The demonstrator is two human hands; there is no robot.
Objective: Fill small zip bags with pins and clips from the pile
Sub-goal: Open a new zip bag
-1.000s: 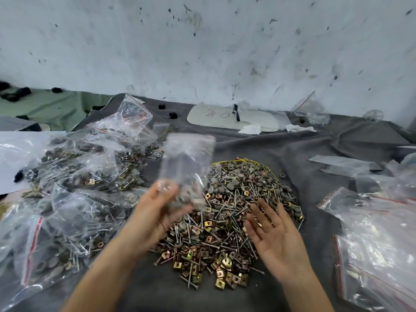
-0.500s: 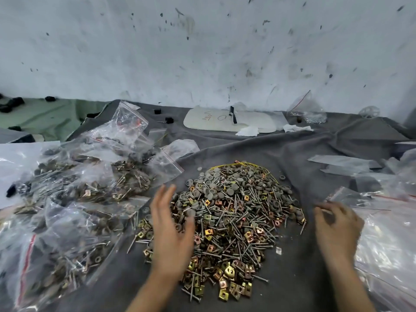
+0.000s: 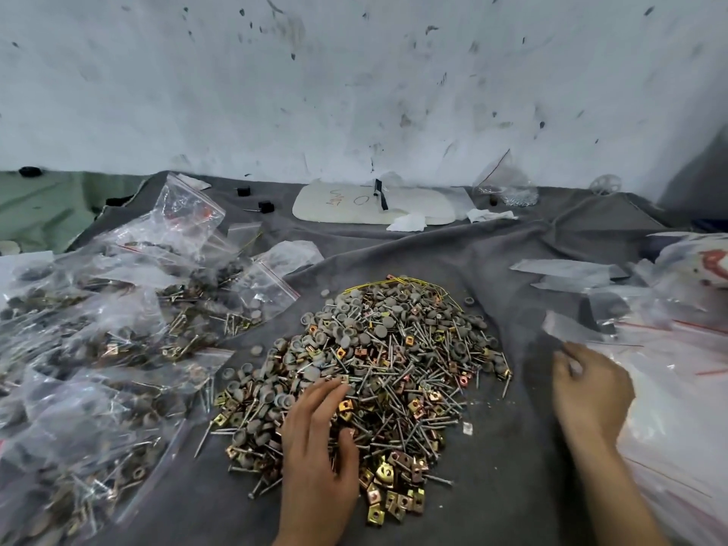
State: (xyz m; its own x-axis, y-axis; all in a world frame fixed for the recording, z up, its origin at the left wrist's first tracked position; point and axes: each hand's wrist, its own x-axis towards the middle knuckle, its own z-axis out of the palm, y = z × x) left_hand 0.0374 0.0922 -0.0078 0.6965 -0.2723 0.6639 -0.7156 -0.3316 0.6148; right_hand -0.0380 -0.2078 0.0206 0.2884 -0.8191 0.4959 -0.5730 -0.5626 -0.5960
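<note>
Since half a second ago the left hand [image 3: 319, 439] has slid from the pile's left edge in over its near middle, while the right hand [image 3: 591, 392] has stayed out at the edge of the empty zip bags [image 3: 677, 407]. The head view shows the left hand lying palm-down on the pile of pins and clips [image 3: 394, 348], fingers nearly straight and pointing up and to the right, thumb spread, its grip open and holding nothing. The right hand's fingers are curled beside a lifted clear bag corner [image 3: 567, 331], but blur hides whether the grip has closed on the plastic, so I cannot tell. The pile sits mid-bench on the grey cloth [image 3: 512, 486], with brass square clips [image 3: 394, 502] heaped at the near edge, steel pins [image 3: 417, 392] lying every which way through the middle, and grey round caps [image 3: 354, 325] toward the far side. Filled bags [image 3: 98, 348] are heaped well to the left. The left hand is already on the hardware and the right is nearer the empty bags. The next scoop likely hinges on a bag coming leftward to meet the left hand's load.
</note>
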